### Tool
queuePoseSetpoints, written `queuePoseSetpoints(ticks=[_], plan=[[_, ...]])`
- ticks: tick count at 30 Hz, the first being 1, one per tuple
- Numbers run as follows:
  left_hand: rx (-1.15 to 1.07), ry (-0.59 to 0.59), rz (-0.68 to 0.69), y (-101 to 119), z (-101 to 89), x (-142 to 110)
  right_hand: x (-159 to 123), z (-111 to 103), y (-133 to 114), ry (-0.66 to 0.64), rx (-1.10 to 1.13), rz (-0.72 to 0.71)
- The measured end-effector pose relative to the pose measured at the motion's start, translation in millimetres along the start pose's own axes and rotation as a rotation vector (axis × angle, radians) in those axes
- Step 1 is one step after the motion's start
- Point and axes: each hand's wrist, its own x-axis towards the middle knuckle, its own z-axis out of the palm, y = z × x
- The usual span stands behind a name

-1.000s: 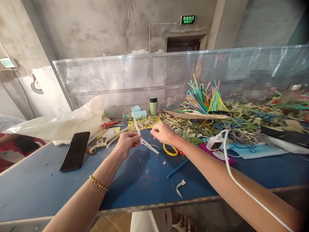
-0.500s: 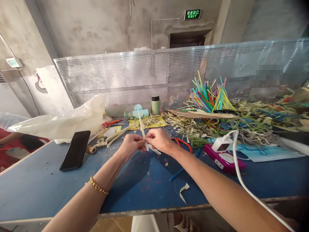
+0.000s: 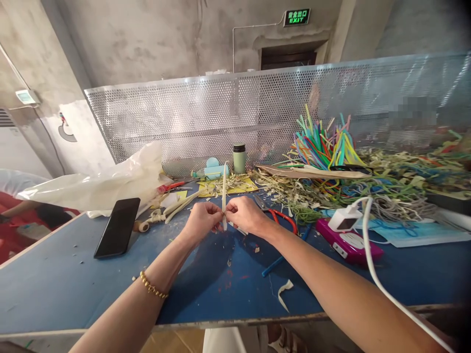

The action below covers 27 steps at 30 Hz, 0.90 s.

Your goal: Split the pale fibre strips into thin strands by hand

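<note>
Above the middle of the blue table, my left hand [image 3: 205, 220] pinches a pale, flat strip [image 3: 224, 189] between thumb and fingers. My right hand [image 3: 241, 214] meets it fingertip to fingertip and pinches the same strip at its lower part. The strip's long end points up; a short pale end pokes out below and to the right, under my right hand. What the fingertips cover is hidden. Just right of my right hand lie red-handled pliers or scissors [image 3: 283, 218], partly behind the forearm. A blue stick [image 3: 273, 266] and a curled pale scrap [image 3: 284, 293] rest nearer the edge.
A black phone [image 3: 118, 228] and a plastic bag [image 3: 99, 181] lie left. Behind stand a green flask [image 3: 239, 159] and a perforated metal screen [image 3: 176, 122]. Right are plant scraps, coloured pipe cleaners [image 3: 324, 144] and a purple device [image 3: 349, 245] with a white cable. Another person's arm shows far left.
My right hand has come down and left from apart to pinch the strip beside my left hand. The strip has swung more upright. The view has shifted slightly.
</note>
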Motion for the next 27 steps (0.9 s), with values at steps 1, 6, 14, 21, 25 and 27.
queuePoseSetpoints(ticks=[1, 6, 14, 21, 25, 27], plan=[[0.025, -0.002, 0.010, -1.4, 0.1, 0.6, -0.3, -0.4, -0.9, 0.004, -0.012, 0.002], [0.175, 0.013, 0.079, -8.8, 0.4, 3.7, -1.9, -0.1, -4.8, 0.025, -0.063, 0.009], [0.216, 0.044, 0.175, -4.8, -3.1, 4.2, -6.1, -3.1, -10.2, 0.045, -0.073, -0.024], [0.094, -0.055, 0.143, 1.7, -6.0, -1.5, -10.9, -2.6, -14.3, 0.067, -0.059, -0.051], [0.046, -0.122, 0.096, 5.1, -7.2, -3.8, -11.5, 5.1, -10.4, 0.117, -0.118, -0.088], [0.047, -0.141, 0.088, 7.1, -7.4, -4.7, -11.3, 6.4, -8.8, 0.134, -0.136, -0.098]])
